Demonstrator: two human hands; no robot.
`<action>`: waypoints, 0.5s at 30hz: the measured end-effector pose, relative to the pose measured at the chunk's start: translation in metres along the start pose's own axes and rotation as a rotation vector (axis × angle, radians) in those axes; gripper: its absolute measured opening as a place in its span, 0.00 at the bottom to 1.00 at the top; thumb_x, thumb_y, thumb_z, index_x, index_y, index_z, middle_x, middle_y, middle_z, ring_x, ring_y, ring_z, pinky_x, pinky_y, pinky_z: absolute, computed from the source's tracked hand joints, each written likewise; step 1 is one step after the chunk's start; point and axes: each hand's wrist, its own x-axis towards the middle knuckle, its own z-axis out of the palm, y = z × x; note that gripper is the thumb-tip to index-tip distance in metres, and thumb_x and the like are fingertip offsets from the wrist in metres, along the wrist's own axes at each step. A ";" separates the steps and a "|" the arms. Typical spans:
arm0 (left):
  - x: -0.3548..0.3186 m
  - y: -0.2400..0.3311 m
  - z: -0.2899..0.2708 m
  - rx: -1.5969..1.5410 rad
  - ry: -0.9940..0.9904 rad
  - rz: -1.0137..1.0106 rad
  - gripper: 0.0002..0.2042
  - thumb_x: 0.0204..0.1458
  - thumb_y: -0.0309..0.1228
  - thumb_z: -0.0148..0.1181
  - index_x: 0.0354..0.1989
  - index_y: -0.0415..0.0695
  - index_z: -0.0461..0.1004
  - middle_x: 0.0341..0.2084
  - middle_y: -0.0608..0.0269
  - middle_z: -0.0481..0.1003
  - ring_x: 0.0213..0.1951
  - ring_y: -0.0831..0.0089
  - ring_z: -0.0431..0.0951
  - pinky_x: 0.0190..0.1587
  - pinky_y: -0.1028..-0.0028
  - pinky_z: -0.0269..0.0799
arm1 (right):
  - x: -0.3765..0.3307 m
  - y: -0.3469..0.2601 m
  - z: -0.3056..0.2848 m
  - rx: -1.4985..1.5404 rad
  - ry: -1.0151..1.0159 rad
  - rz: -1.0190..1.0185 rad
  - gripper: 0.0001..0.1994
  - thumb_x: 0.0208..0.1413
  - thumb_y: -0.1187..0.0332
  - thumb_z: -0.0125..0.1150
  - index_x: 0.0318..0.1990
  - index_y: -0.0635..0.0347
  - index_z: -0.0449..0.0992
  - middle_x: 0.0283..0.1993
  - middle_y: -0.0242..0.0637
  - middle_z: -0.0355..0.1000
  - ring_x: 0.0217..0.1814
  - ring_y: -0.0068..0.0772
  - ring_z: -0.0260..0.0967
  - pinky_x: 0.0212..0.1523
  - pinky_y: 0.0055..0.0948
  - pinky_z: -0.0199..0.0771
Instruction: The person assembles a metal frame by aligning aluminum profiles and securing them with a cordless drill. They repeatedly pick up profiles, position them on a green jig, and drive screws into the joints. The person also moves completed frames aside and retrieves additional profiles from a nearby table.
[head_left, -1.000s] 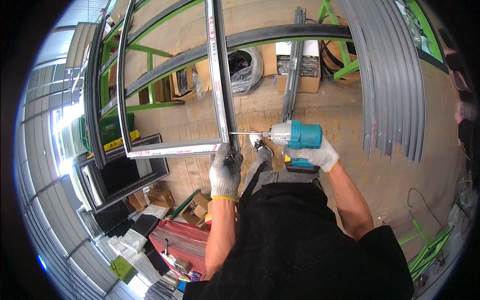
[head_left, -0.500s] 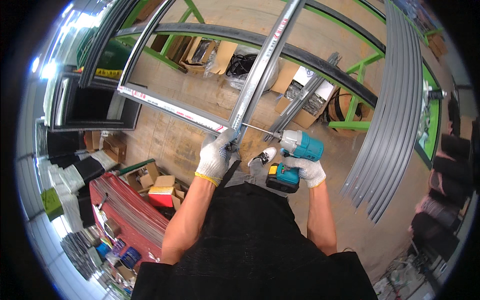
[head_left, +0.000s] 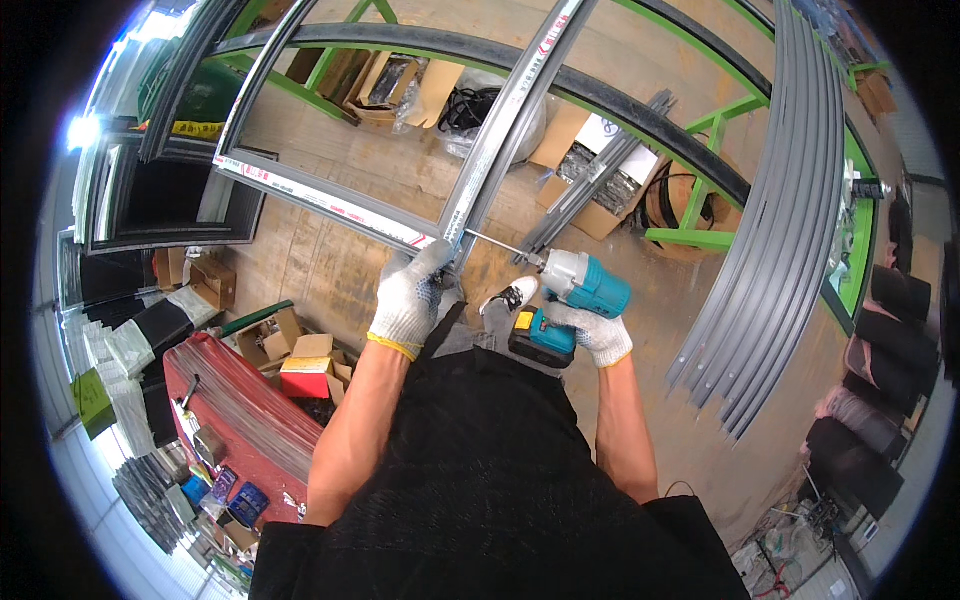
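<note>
A cordless impact driver point(head_left: 590, 288), teal and grey with a black battery, is gripped in my gloved right hand point(head_left: 598, 338). Its long thin bit point(head_left: 500, 245) points left, with the tip against the side of the metal frame point(head_left: 462, 215) near its corner. That frame is grey profile with white printed film on its faces, lying across the green-legged rack. At the near corner my gloved left hand point(head_left: 408, 300) is closed around the end of the profile. Its fingertips are partly hidden beneath the frame, and whatever fastener is at the bit tip is too small to make out.
Long grey profiles point(head_left: 775, 230) lie on the rack at the right. Below stand open cardboard boxes point(head_left: 598, 215) of metal parts and a coil point(head_left: 680, 205). To the left are dark finished frames point(head_left: 180, 235), a red-covered table point(head_left: 240, 400) and more boxes point(head_left: 312, 365).
Everything in view has shifted slightly left. My left hand still grips the frame corner, and the driver stays at the frame's side with its bit in much the same place.
</note>
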 end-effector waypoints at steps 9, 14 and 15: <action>-0.003 0.007 0.003 -0.013 -0.049 -0.014 0.09 0.61 0.27 0.64 0.48 0.40 0.75 0.31 0.61 0.77 0.28 0.72 0.76 0.26 0.71 0.71 | 0.000 -0.012 0.007 -0.019 0.036 -0.083 0.24 0.48 0.79 0.78 0.55 0.64 0.80 0.48 0.32 0.80 0.44 0.25 0.78 0.45 0.29 0.81; -0.003 0.006 0.004 -0.006 0.000 0.009 0.11 0.61 0.28 0.65 0.48 0.38 0.75 0.33 0.60 0.78 0.29 0.72 0.76 0.30 0.72 0.72 | 0.002 -0.007 0.002 0.066 0.000 -0.016 0.25 0.48 0.79 0.78 0.56 0.63 0.81 0.50 0.33 0.81 0.48 0.26 0.79 0.48 0.30 0.81; -0.003 0.006 0.004 0.011 0.009 0.013 0.12 0.60 0.29 0.65 0.48 0.36 0.75 0.34 0.60 0.78 0.31 0.72 0.77 0.34 0.72 0.74 | 0.003 -0.004 -0.001 0.085 -0.011 0.009 0.25 0.48 0.79 0.78 0.56 0.63 0.81 0.51 0.33 0.81 0.49 0.26 0.79 0.49 0.30 0.81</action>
